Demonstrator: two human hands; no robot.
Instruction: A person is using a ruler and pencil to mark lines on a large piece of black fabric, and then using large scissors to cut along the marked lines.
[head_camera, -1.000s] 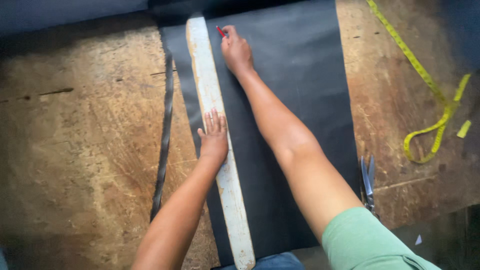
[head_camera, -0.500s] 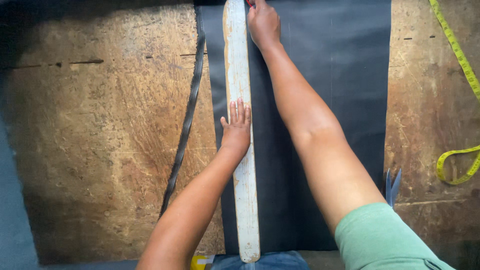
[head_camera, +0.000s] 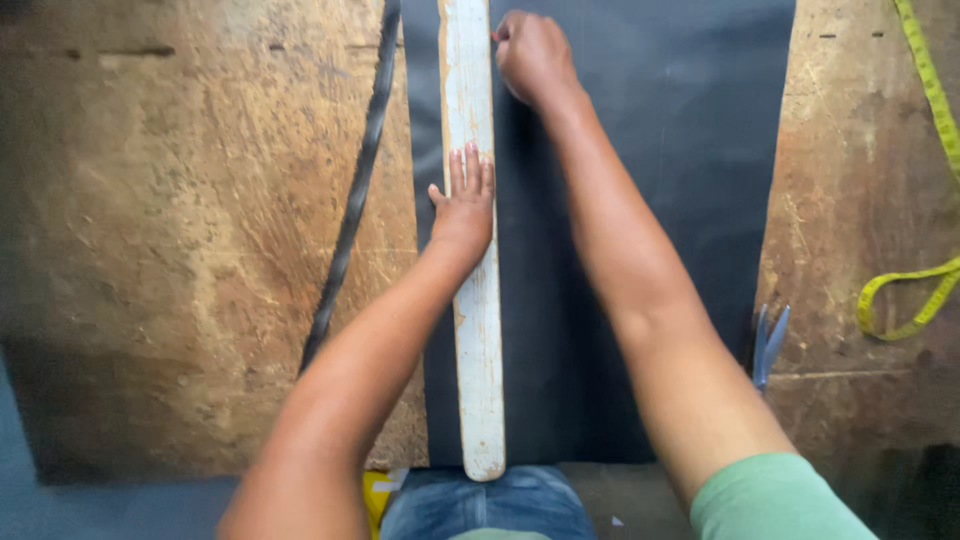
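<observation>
left hand (head_camera: 465, 205) presses flat, fingers spread, on a white ruler (head_camera: 478, 330) running up the frame's centre over dark cloth (head_camera: 650, 150); right hand (head_camera: 533, 55) is curled at the ruler's top edge, contents unclear.

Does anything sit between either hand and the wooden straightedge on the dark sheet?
Nothing visible does. The left hand lies flat on the wooden straightedge, and the right hand is closed right beside its right edge, on the dark sheet. The scissors and tape measure lie off to the right.
</observation>
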